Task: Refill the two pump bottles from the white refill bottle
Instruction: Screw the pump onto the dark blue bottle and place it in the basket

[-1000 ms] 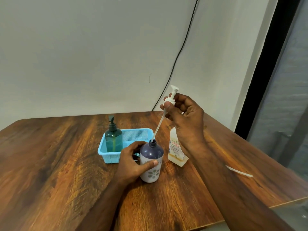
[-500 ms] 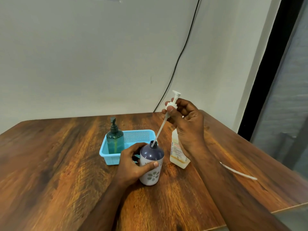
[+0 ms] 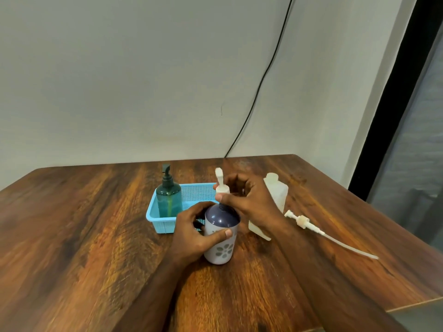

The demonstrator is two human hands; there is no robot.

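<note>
**Item: pump head being seated on the purple-topped bottle**

Purple-topped pump bottle [image 3: 221, 232]: upright on the bench [image 3: 72, 236], centre, just near of the blue basket [image 3: 167, 221]; white lower body with flower print, dark domed shoulder.

Left hand [image 3: 191, 233]: closed around the bottle's body from the left, thumb across the front; fingers behind are hidden.

Right hand [image 3: 249, 202]: fingertips pinched on the collar of the white pump head [image 3: 221, 186], which stands at the bottle's neck with its nozzle up. Dip tube not visible, so judged already inside. Whether the collar has caught the thread cannot be told.

Green pump bottle [image 3: 169, 198]: upright in the left end of the basket, pump fitted, liquid showing through.

White refill bottle [image 3: 275, 195]: standing just right of the purple-topped bottle, partly behind the right wrist, neck open with no cap seen.

Spare pump with long tube [image 3: 318, 232]: lying loose on the bench, right of the refill bottle, tube trailing near and right.

Handling notes, as judgement:
- Step in hand appears to be screwing the pump back on
- Hold the body firmly with the left hand so only the collar turns
- Set the collar square on the neck before twisting; a tilted start may cross the thread
- Turn from the collar, not the nozzle
- Keep the right wrist off the open refill bottle close beside it, which could tip
</note>
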